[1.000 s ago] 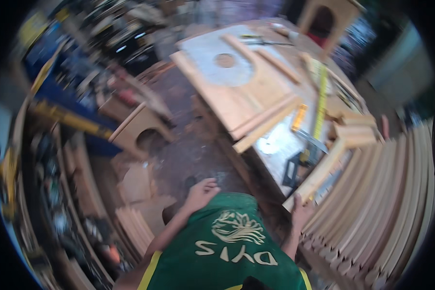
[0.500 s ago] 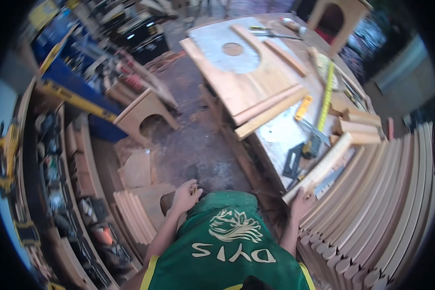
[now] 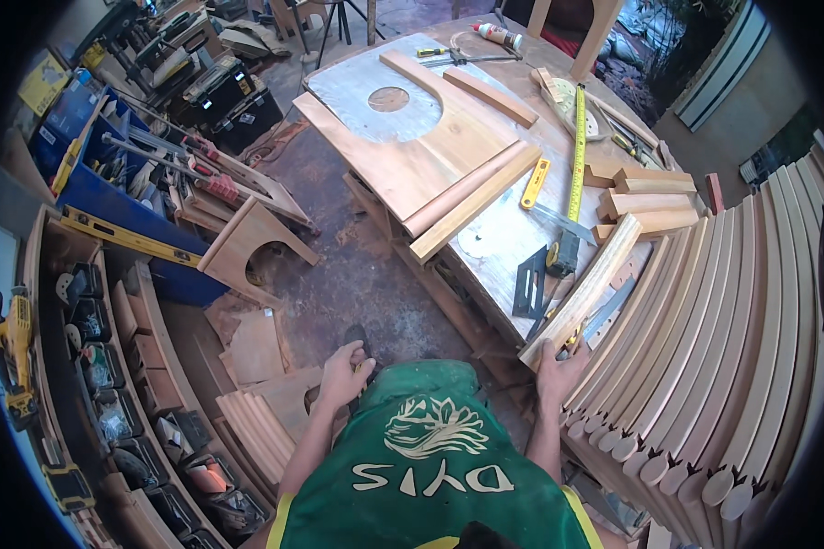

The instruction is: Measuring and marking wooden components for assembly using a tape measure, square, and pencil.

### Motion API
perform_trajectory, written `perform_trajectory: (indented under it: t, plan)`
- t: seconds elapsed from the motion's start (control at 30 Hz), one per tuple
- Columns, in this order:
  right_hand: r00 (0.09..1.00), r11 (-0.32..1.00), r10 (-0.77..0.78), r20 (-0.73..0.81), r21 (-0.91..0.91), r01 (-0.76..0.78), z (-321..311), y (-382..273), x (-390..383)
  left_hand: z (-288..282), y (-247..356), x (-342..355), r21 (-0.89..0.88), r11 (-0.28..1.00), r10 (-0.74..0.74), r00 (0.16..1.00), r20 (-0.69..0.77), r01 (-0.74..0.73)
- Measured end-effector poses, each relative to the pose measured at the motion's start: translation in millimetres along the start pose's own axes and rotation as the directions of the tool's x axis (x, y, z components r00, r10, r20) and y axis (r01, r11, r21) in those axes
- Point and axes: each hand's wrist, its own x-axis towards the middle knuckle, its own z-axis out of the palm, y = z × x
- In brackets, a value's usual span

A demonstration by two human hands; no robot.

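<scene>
Over my green apron (image 3: 430, 457), my left hand (image 3: 343, 375) is closed around something small I cannot make out. My right hand (image 3: 558, 364) grips the near end of a pale wooden piece (image 3: 595, 274) at the bench edge; a small yellow-and-black item shows by its fingers. Alongside that piece lie a black square (image 3: 529, 285), a tape measure (image 3: 561, 258) with yellow blade out and a yellow-handled square (image 3: 536, 183). Beyond, a board with a curved cutout (image 3: 449, 166) and two strips (image 3: 474, 203) lie on the bench, near several short blocks (image 3: 650, 180).
At right, many long curved slats (image 3: 723, 320) lean in a row beside the bench. At left stand shelves of bins (image 3: 110, 384), a drill (image 3: 16, 339), a blue tool container (image 3: 183, 279) and an arched wooden piece (image 3: 243, 240). Board offcuts (image 3: 252, 348) lie on the floor (image 3: 375, 311).
My left fingers have curled in closer than a second ago. My right hand remains on the wooden piece's near end. The view has shifted, with the bench appearing slightly further left than half a second ago.
</scene>
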Motion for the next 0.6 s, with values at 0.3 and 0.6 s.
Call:
perform_trajectory:
  t: [0.3,0.6]
  plan:
    - [0.996,0.993,-0.078,-0.037,0.082,0.081,-4,-37,-7,-2,18,-7,-0.142,0.99,-0.015,0.999,-0.03,0.011]
    - [0.988,0.971,-0.143,0.058,0.204,0.129,-10,-62,-16,-141,251,-48,-0.037,0.408,0.639,0.314,-0.703,-0.912]
